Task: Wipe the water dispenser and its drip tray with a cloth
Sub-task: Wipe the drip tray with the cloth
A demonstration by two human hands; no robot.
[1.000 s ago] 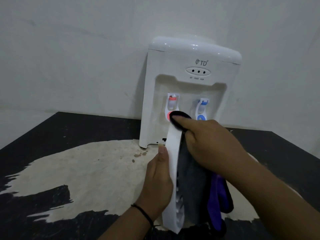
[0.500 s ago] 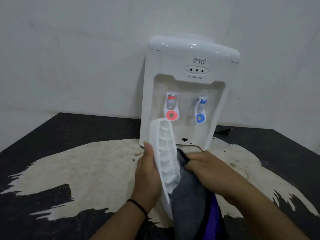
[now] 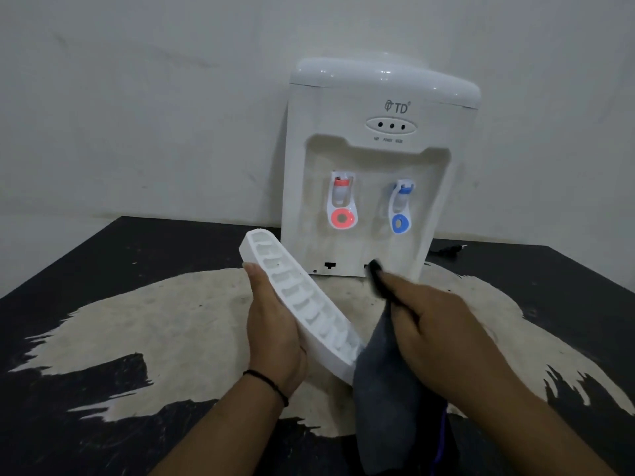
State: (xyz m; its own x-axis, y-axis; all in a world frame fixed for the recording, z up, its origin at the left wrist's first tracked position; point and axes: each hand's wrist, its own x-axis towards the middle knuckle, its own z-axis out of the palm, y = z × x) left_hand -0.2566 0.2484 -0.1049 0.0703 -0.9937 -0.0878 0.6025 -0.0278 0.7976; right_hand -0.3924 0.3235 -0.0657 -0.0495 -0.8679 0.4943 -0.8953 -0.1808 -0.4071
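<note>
A white tabletop water dispenser (image 3: pixel 374 97) stands against the wall, with a red tap on the left and a blue tap on the right. My left hand (image 3: pixel 275 331) grips the detached white drip tray (image 3: pixel 302 300) from underneath, tilted, its slotted face turned up and to the right. My right hand (image 3: pixel 433 328) holds a dark grey cloth (image 3: pixel 388 400) with a purple edge. The cloth covers my fingertips and hangs down past the tray's near end. My cloth-covered fingers are just in front of the dispenser's base, to the right of the tray.
The dispenser stands on a black table (image 3: pixel 68 290) with a large worn pale patch (image 3: pixel 154 324) in the middle. A dark power plug (image 3: pixel 450 250) lies behind the dispenser on the right. A plain white wall closes off the back.
My left hand has tilted the tray from upright to slanting, slotted face up. My right hand has drawn the cloth down off the tray's top end, then moved out to the tray's right.
</note>
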